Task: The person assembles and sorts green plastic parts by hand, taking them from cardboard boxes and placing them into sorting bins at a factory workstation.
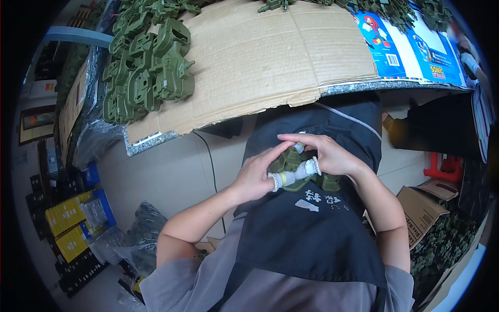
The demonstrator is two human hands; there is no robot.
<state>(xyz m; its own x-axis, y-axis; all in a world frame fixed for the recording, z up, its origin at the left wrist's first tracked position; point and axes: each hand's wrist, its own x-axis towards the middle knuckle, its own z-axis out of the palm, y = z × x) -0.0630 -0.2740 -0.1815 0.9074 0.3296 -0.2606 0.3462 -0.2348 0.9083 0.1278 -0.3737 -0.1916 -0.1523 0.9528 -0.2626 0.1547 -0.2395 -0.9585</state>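
Over my lap, on a black apron, I hold a dark green moulded plastic part between both hands. My left hand closes on it from the left, and my right hand from the right. White wrappings cover both thumbs, which meet across the near side of the part. The fingers reach over its far side, close to one another. More green plastic shows below my right hand; I cannot tell whether it belongs to the same piece.
Ahead, a cardboard sheet covers a table, with green plastic parts heaped at its left. Blue printed sheets lie at the right. A person in a striped garment is at far right, above a box of green pieces. Yellow packs stand left.
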